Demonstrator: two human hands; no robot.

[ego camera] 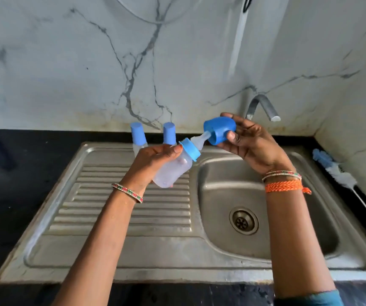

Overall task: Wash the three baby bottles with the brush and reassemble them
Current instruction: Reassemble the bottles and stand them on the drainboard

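Observation:
My left hand (pixel 153 161) grips a clear baby bottle (pixel 173 171) with a blue collar and a pale nipple, tilted up to the right above the sink. My right hand (pixel 248 140) holds the blue cap (pixel 219 130) just off the tip of the nipple (pixel 199 140); the cap's open end faces the nipple. Two more capped bottles, one (pixel 138 135) on the left and one (pixel 170 132) partly behind my left hand, stand upright at the back of the drainboard. The bottle brush (pixel 341 175) lies on the black counter to the right of the basin.
A steel sink with a ribbed drainboard (pixel 115 202) on the left and a basin (pixel 244 195) with a drain on the right. The tap (pixel 263 107) curves out from the marble wall above the basin. Black counter (pixel 23 173) surrounds the sink.

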